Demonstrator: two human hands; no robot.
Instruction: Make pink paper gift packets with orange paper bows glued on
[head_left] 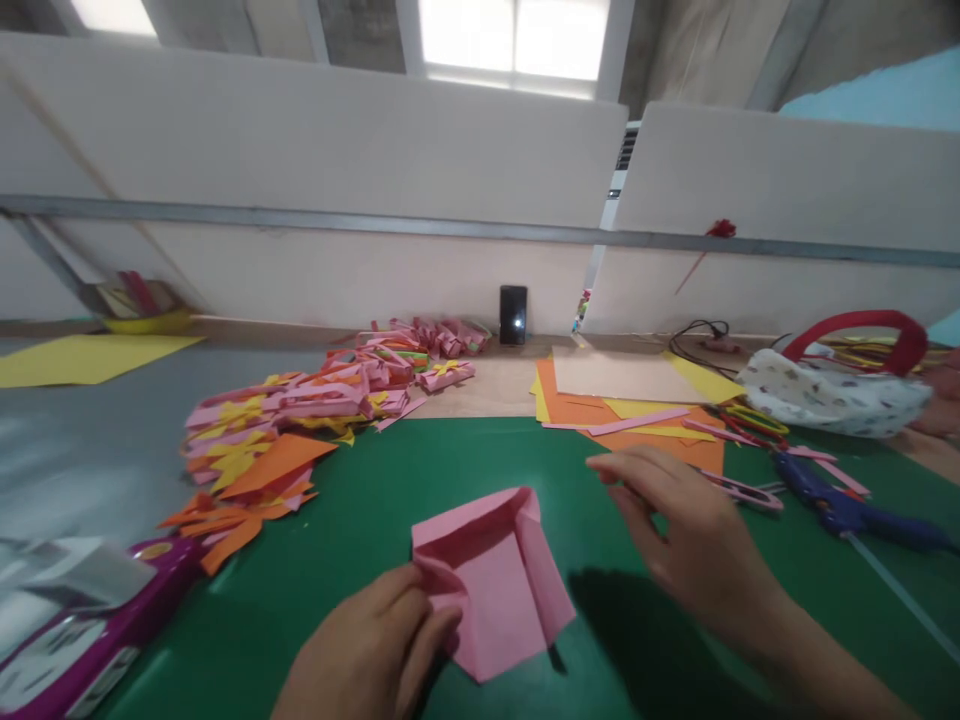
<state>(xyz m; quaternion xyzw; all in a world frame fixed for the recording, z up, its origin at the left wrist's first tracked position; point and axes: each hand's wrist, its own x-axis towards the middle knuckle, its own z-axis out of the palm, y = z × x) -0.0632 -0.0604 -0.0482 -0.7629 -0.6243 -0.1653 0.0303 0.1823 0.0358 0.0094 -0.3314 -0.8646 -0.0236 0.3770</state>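
Note:
A folded pink paper box (504,600) rests on the green mat (375,500) in front of me. Three of its walls stand up, and the near side looks open. My left hand (375,640) pinches the box's left wall between thumb and fingers. To the right of the box, my right hand (690,540) hovers over the mat, apart from the paper. Its thumb and fingers are parted, with nothing visible between them. Just beyond that hand lies a pink cutter (742,492), partly covered by it.
Pink, orange and yellow paper pieces (300,400) are heaped at left, near a purple power strip (142,610). Coloured sheets (622,375) lie at the back. At right are a blue glue gun (840,505) and a white patterned basket (832,395). A phone (514,315) leans on the partition.

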